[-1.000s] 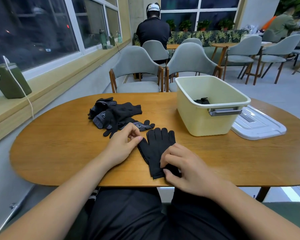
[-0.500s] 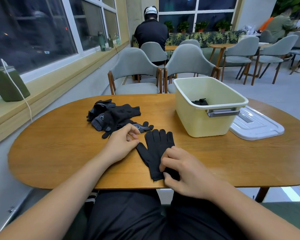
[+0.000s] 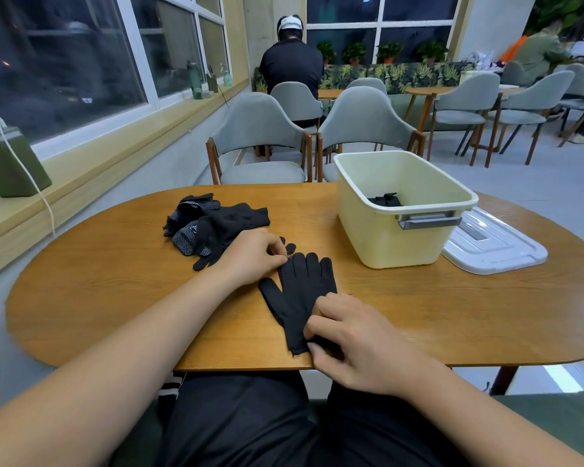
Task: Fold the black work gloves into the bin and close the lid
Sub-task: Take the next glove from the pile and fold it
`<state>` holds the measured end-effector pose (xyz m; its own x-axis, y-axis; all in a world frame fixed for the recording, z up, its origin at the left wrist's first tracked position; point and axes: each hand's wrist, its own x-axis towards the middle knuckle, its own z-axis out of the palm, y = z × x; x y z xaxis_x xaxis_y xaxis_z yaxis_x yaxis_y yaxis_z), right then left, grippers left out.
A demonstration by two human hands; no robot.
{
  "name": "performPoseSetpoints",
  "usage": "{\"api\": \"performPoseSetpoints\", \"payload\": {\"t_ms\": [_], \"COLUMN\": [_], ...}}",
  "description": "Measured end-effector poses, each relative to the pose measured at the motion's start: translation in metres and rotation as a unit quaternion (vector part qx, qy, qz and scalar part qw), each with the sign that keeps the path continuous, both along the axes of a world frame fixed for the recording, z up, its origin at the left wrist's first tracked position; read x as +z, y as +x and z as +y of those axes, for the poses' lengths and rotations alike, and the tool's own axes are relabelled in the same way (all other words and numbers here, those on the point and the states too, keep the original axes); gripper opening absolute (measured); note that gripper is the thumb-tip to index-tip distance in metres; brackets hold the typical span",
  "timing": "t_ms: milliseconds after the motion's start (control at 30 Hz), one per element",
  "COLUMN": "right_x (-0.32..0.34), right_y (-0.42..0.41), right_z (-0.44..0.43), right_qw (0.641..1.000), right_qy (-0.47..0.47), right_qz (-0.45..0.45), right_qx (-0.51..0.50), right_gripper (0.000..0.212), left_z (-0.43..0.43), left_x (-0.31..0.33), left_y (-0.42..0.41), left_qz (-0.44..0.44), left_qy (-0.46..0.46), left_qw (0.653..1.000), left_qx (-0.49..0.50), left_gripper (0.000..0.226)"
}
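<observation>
Windowsill (image 3: pixel 81 176) at far left carries a green box (image 3: pixel 11 163) w/ a white cable (image 3: pixel 31 176) hanging off it. Oval wood table (image 3: pixel 115 298) holds the rest.

Left-centre is a pile of black gloves (image 3: pixel 216 220), loose and unfolded, some showing white grip dots, well apart from the bin. L hand (image 3: pixel 253 257) sits just in front of the pile. Its fingers are curled, w/ thumb and forefinger tips meeting on the index tip of the flat glove (image 3: pixel 300 288); looks like a pinch.

The flat glove lies spread near the table's front edge, fingers pointing away from the person, thumb out to the left, cuff toward the edge. R hand (image 3: pixel 361 335) is at the cuff end, fingers curled over the top, thumb at the lower edge, gripping it. Hands are apart, one at each end of the same glove.

Behind the table stand two grey chairs (image 3: pixel 260 136), and further back a person (image 3: pixel 290 65) sits w/ back turned.

Right of centre is the cream bin (image 3: pixel 395 244), upright and open, grey handle (image 3: pixel 429 222) facing the camera. A black bundle (image 3: pixel 385 200) sits inside, only partly seen over the rim. White lid (image 3: pixel 493 244) lies flat on the table just beside the bin's right side; can't tell if they touch.
</observation>
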<state>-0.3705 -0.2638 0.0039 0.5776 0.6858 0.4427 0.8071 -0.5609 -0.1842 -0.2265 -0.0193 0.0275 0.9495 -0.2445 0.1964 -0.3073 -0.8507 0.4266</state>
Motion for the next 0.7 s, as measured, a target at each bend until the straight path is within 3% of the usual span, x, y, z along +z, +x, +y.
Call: {"api": "performPoseSetpoints", "payload": {"t_ms": [400,700], "right_x": [0.0,0.001], "right_y": [-0.002,-0.002], "right_z": [-0.001,-0.001], "right_qw": [1.0,1.0], "right_qy": [0.006,0.009], "right_qz": [0.012,0.02], "right_qx": [-0.002,-0.002], "right_gripper": [0.008,0.007], "left_z": [0.004,-0.005], "left_x": [0.012,0.011], "left_y": [0.005,0.011], "left_qz": [0.002,-0.016], "left_qy": [0.039,0.051], "left_qw": [0.999,0.999], "left_qx": [-0.001,-0.009], "left_gripper": [0.014,0.006]}}
